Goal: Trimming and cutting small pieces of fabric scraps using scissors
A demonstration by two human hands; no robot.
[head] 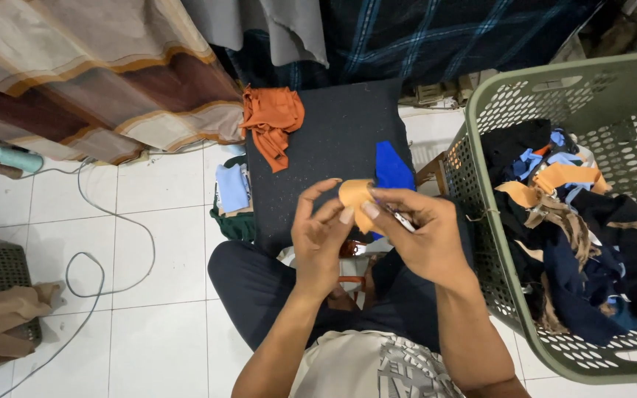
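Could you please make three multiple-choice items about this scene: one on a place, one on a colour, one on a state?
1. Where does the orange cloth lie?
A. on the dark cushion
B. in the basket
C. on the tiles

2. What colour is the laundry basket?
A. red
B. green
C. white

3. How is the peach fabric piece held?
A. by no hand
B. by one hand
C. by both hands

Answers: 1 A, it rests at the cushion's far left corner. 2 B, its perforated walls are pale green. 3 C, left hand and right hand both pinch it.
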